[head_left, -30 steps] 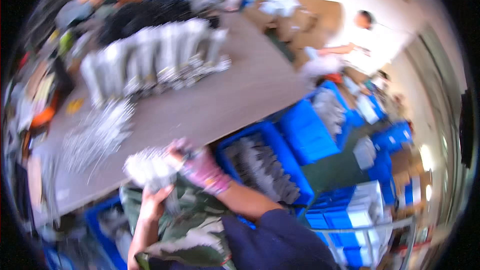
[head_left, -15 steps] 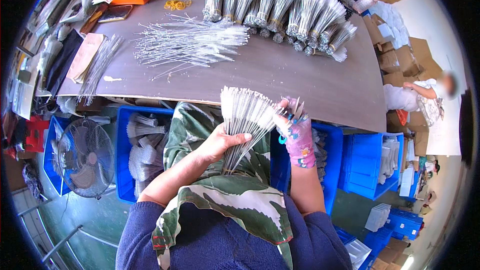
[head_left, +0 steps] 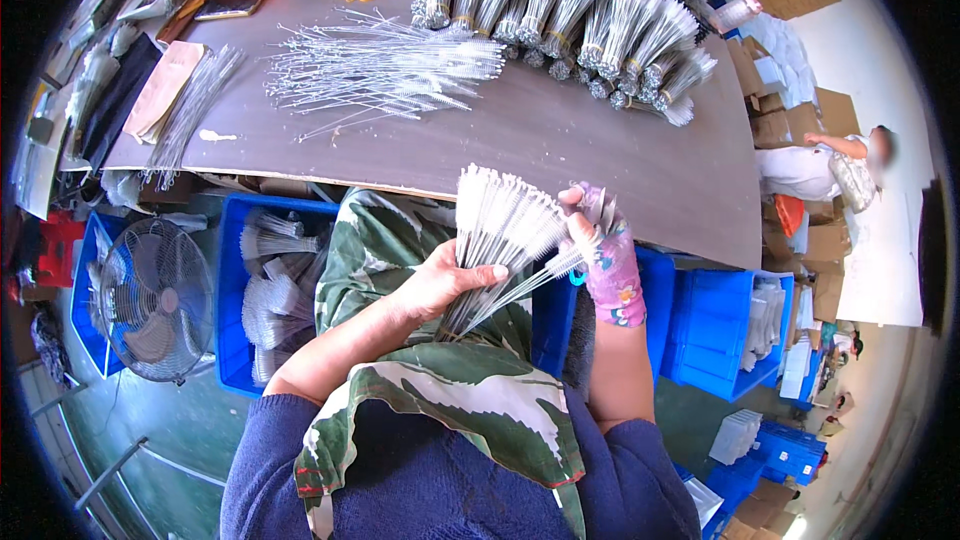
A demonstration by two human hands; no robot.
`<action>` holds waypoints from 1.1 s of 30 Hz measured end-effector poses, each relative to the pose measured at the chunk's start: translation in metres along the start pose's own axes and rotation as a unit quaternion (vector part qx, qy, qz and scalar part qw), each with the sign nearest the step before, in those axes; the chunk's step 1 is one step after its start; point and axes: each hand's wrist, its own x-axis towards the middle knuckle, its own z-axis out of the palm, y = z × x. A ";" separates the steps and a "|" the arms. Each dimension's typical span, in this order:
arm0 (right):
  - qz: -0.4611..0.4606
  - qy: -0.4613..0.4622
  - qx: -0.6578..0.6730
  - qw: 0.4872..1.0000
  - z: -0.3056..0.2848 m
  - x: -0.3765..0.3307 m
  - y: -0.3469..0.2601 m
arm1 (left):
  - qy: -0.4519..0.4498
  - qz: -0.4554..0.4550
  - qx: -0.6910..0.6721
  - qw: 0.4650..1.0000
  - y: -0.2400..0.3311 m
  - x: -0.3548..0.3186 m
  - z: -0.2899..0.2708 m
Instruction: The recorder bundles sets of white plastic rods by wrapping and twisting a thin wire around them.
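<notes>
You're in a packing workshop: bundled wire brushes (head_left: 560,10) on the surface (head_left: 560,140), blue crates (head_left: 725,325), stacked cartons (head_left: 800,110).

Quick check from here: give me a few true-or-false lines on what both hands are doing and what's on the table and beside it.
1. The left hand grips a fanned bundle of thin brushes. True.
2. The right hand is bare. False: it wears a patterned glove and touches the bundle.
3. Bundled brushes lie along the table's far edge. True.
4. The fan stands on the table. False: it stands on the floor, left of a blue bin.
5. Loose brushes lie on the table. True.
</notes>
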 end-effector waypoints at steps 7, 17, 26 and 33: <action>0.065 -0.019 -0.024 0.997 -0.007 -0.002 0.002 | 0.009 0.022 0.002 1.000 0.002 0.001 -0.010; -0.015 -0.099 -0.016 0.995 0.010 0.023 0.004 | 0.012 0.045 -0.002 0.999 0.004 -0.002 -0.011; 0.016 -0.215 -0.016 0.976 0.041 0.043 -0.013 | 0.067 0.090 -0.062 0.992 0.012 -0.015 -0.021; 0.007 -0.228 -0.145 0.963 0.085 0.057 -0.024 | 0.106 0.129 -0.063 0.984 0.025 -0.038 -0.036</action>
